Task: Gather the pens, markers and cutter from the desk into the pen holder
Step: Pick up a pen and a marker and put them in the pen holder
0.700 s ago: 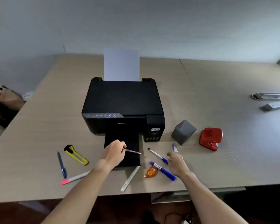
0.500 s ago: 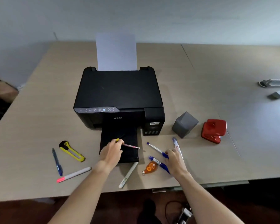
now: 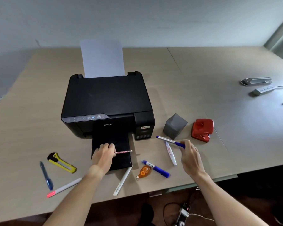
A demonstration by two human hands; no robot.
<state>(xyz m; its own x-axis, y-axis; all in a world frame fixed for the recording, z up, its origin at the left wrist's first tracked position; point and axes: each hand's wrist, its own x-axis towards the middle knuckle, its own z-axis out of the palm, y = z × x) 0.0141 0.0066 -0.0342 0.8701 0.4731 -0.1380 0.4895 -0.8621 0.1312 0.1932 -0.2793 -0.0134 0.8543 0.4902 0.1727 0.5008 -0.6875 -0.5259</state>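
Observation:
My left hand grips a thin pink pen over the printer's black output tray. My right hand holds a blue-and-white pen lifted off the desk, just in front of the grey square pen holder. On the desk lie a white marker, a blue marker, a long white pen, a pink-tipped highlighter, a dark blue pen and a yellow cutter.
A black printer with a sheet of paper stands mid-desk. An orange correction-tape dispenser lies by the blue marker, a red hole punch right of the holder. Power strips lie far right. The desk edge is close.
My right hand has picked the blue-and-white pen up off the desk and raised it toward the pen holder. My left hand still holds the pink pen over the tray.

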